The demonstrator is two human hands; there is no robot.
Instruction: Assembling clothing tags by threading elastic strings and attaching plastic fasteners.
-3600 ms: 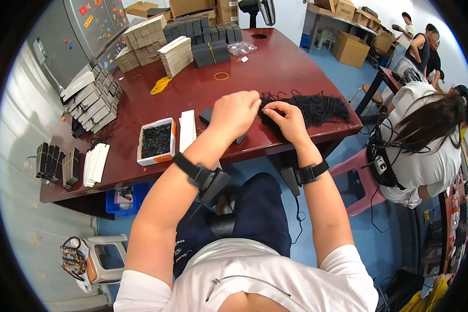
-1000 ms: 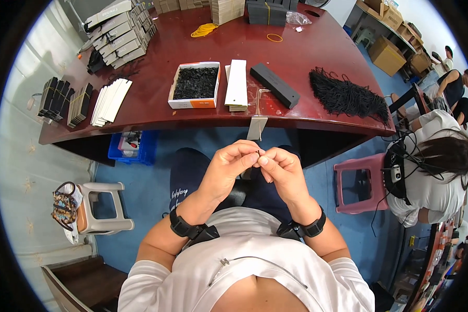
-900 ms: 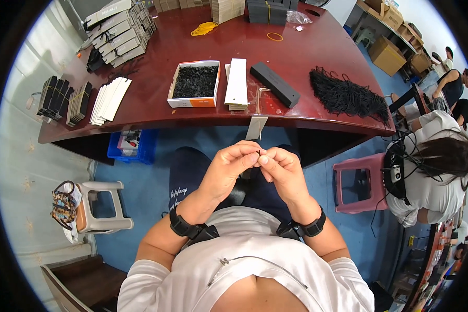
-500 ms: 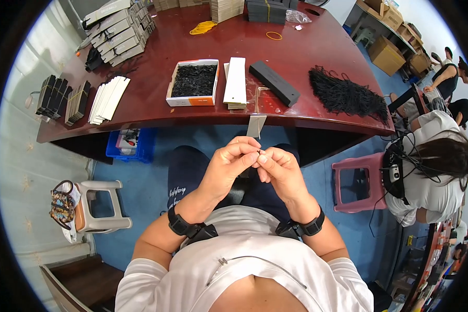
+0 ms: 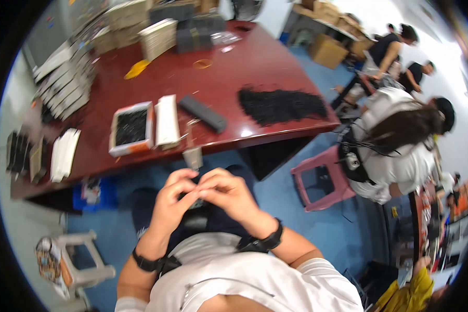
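1. Left hand (image 5: 172,203) and right hand (image 5: 231,196) meet, fingertips pinched together, probably for fine control (too blurry to tell what's between them, sorry).
2. Pale plate (image 5: 193,157) sits just past them at the worktop's (image 5: 273,60) edge.
3. White strips (image 5: 167,122), box (image 5: 132,149) of black bits, dark bar (image 5: 203,113), black strands (image 5: 281,106): within easy reach, I'd guess deliberately.
4. Pale stack (image 5: 157,39) farther back, seemingly out of the way.

A glossy finish is shown by the broad dark-red table (image 5: 213,86), a matt one by the oblong black block (image 5: 203,114), rough stringiness by the heaped black cords (image 5: 281,106), plastic by the square pink stool (image 5: 338,174).
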